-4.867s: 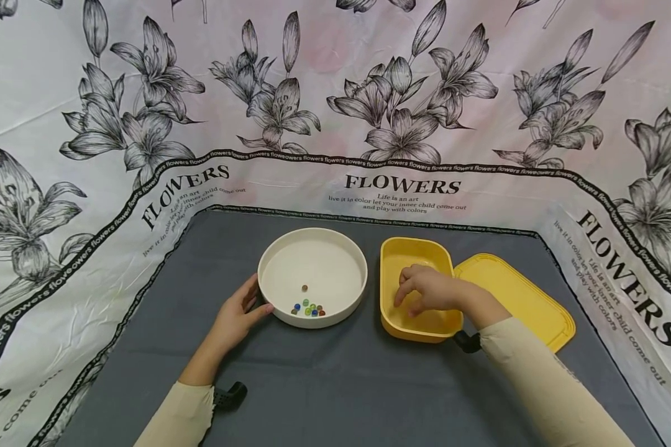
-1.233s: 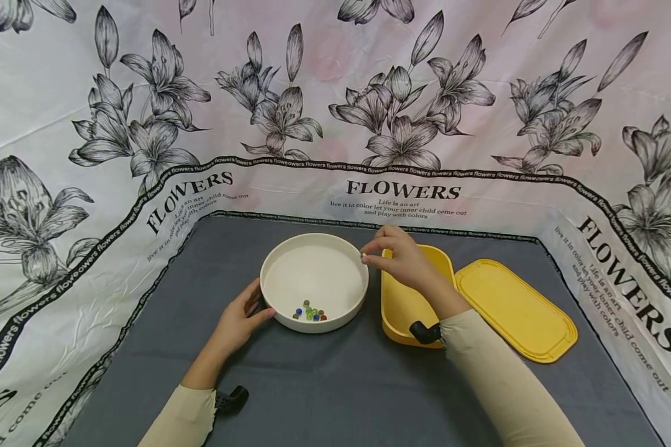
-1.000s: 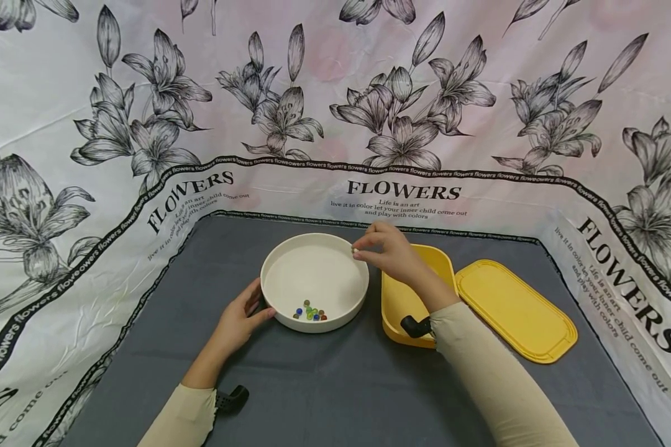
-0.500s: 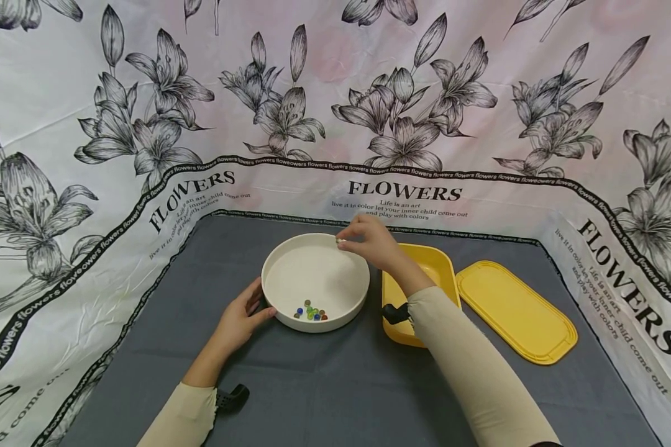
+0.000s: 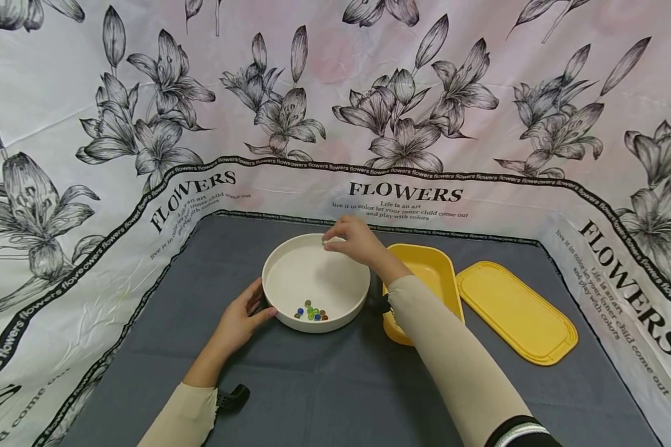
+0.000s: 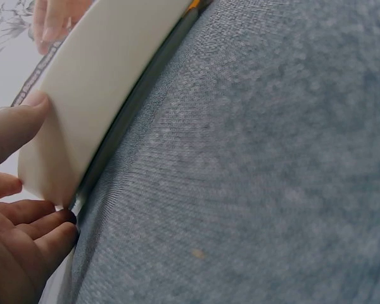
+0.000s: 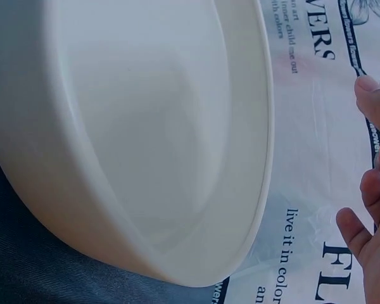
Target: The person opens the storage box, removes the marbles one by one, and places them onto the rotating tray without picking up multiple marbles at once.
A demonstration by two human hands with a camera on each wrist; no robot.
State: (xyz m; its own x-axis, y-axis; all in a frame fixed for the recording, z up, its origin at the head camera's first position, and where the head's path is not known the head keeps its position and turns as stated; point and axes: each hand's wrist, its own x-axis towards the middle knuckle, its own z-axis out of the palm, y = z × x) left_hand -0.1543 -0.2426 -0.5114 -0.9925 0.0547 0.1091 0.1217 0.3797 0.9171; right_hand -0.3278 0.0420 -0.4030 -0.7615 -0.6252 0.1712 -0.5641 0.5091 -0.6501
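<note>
A round white tray (image 5: pixel 313 279) stands on the grey cloth, with several small coloured marbles (image 5: pixel 311 313) gathered near its front rim. My left hand (image 5: pixel 239 320) holds the tray's left side; the left wrist view shows its thumb (image 6: pixel 25 123) on the outer wall and the fingertips at the lower edge. Above the tray's far rim, my right hand (image 5: pixel 355 239) pinches a small marble (image 5: pixel 324 241) between thumb and forefinger, mostly covered by the fingertips. Its lower fingers (image 7: pixel 354 231) are loosely bent in the right wrist view.
Right of the tray is a yellow plastic box (image 5: pixel 433 270), partly hidden under the right forearm. Its likely lid, a flat yellow piece (image 5: pixel 517 312), lies beside it. A printed flower sheet (image 5: pixel 291 186) rises behind the grey cloth (image 5: pixel 307 385).
My right hand has come out of the yellow box with a marble and moved left over the tray. The left hand stays at the tray; a brown marble has shifted nearer the others.
</note>
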